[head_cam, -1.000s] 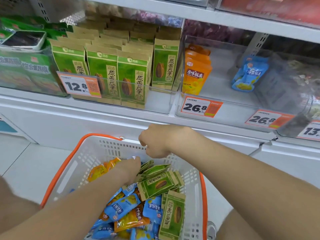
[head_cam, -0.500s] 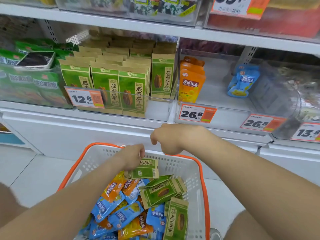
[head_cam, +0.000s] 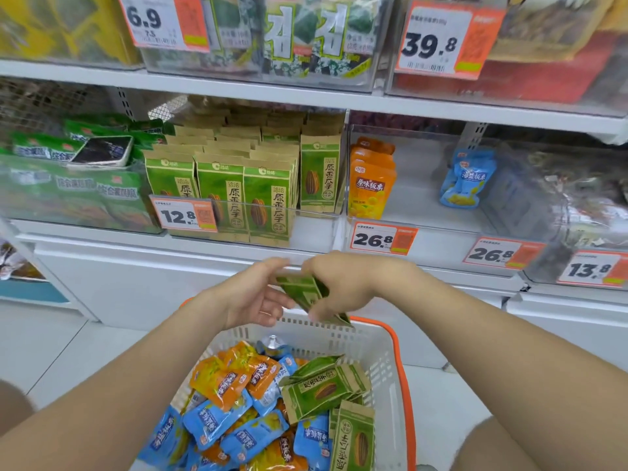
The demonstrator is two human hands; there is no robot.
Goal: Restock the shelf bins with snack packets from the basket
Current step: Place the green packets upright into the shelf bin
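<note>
Right hand clamped a sheaf of green packets above the basket at 12 o'clock. Left hand, loosely open, touched them. Seemed light, crinkly, slippery: pinch flat faces.

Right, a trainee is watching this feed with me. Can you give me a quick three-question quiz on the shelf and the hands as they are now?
1. True or false: the bin with the 12.8 tag holds blue packets.
2. Pick one: the tag under the shelved orange packets reads A 6.9, B 26.8, C 39.8.
3. Fill in: the right hand grips ___ packets.
Key: 1 false; 2 B; 3 green.
</note>
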